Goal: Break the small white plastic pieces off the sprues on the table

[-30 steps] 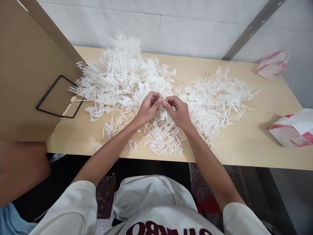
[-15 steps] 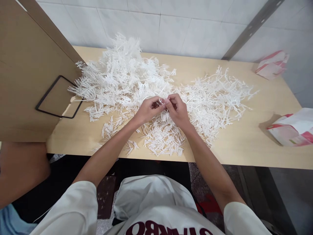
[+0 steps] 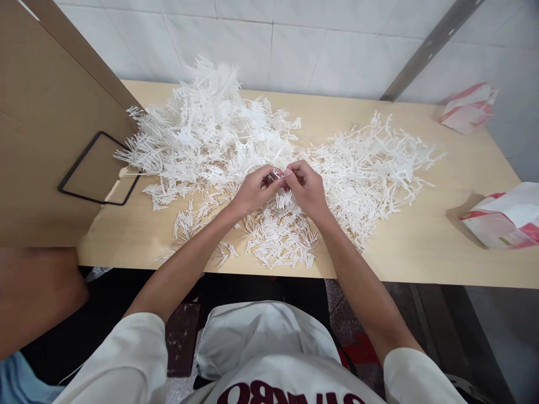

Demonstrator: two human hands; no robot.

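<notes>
My left hand (image 3: 254, 191) and my right hand (image 3: 307, 188) meet fingertip to fingertip over the middle of a wooden table (image 3: 421, 247). Between them they pinch a small white plastic piece (image 3: 280, 175). A big heap of white branched plastic sprues (image 3: 206, 129) lies behind and left of my hands. A flatter spread of bare white sprue stems (image 3: 374, 168) lies to the right. Small loose white sticks (image 3: 280, 238) are piled just in front of my hands, near the table's front edge.
A brown board partition (image 3: 46, 112) with a black-framed rectangular opening (image 3: 99, 168) stands at the table's left end. Two red-and-white bags lie at the right, one near (image 3: 505, 216) and one far (image 3: 467, 109). Another person's arm (image 3: 33, 292) shows at lower left. White tiled wall behind.
My hands have closed together from slightly apart, fingertips now touching around the small white piece. The piles and bags have not moved.
</notes>
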